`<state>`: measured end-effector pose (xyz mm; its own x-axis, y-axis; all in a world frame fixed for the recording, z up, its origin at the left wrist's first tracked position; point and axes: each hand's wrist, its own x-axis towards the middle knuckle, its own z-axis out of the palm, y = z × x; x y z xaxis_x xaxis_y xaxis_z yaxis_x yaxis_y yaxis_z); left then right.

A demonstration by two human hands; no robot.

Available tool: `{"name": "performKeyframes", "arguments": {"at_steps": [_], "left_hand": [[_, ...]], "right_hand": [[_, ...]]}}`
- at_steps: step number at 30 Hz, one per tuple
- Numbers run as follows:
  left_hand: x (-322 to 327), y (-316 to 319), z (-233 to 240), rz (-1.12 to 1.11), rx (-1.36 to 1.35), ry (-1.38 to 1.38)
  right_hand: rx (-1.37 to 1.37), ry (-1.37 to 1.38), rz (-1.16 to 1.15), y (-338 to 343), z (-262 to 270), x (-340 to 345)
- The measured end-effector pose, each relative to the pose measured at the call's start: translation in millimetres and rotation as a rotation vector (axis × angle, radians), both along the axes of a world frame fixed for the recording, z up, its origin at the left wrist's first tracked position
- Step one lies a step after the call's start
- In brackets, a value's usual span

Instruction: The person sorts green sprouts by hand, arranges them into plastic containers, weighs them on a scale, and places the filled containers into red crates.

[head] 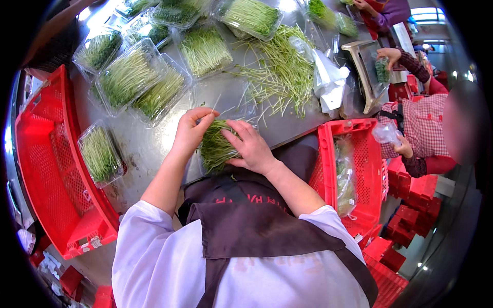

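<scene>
In front of my body a bundle of green shoots (pixel 215 150) lies in a clear plastic tray (pixel 195 169) at the near edge of the steel table (pixel 154 161). My left hand (pixel 192 127) is at the bundle's upper left, thumb and forefinger pinched around a thin pale stem (pixel 218 101). Across the bundle's right side lies my right hand (pixel 252 148), its fingers curled over the shoots and pressing on them. Just beyond both hands is another clear plastic tray (pixel 231 90) with a few loose stems on it. Part of the bundle is hidden under my fingers.
Several clear packs of shoots (pixel 129 77) are piled at the far left; one pack (pixel 100 154) stands apart. A loose heap of shoots (pixel 285 73) lies far right, by a scale (pixel 368 73). Red crates (pixel 57 154) (pixel 368 165) flank me. A co-worker (pixel 420 119) stands at right.
</scene>
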<state>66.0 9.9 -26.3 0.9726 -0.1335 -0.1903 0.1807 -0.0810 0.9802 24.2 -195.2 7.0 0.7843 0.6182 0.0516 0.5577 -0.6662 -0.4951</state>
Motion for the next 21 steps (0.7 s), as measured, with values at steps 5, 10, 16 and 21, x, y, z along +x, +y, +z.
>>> {"name": "performKeyframes", "arguments": {"at_steps": [5,10,16,21], "left_hand": [[-4.3,0.6,38.4,0.014,0.361,-0.387],[-7.0,-1.1,54.8,0.018,0.41,-0.455],[-6.1,-0.8,59.0,0.017,0.418,-0.483],[-4.1,-7.9,44.9,-0.038,0.411,-0.453]], "right_hand": [[-0.023,0.028,-0.017,-1.1,-1.2,0.0],[-0.003,0.038,-0.012,-0.6,-1.9,2.7],[-0.004,0.038,-0.018,0.2,-1.9,2.3],[-0.033,0.037,-0.034,5.1,8.7,-1.5]]}}
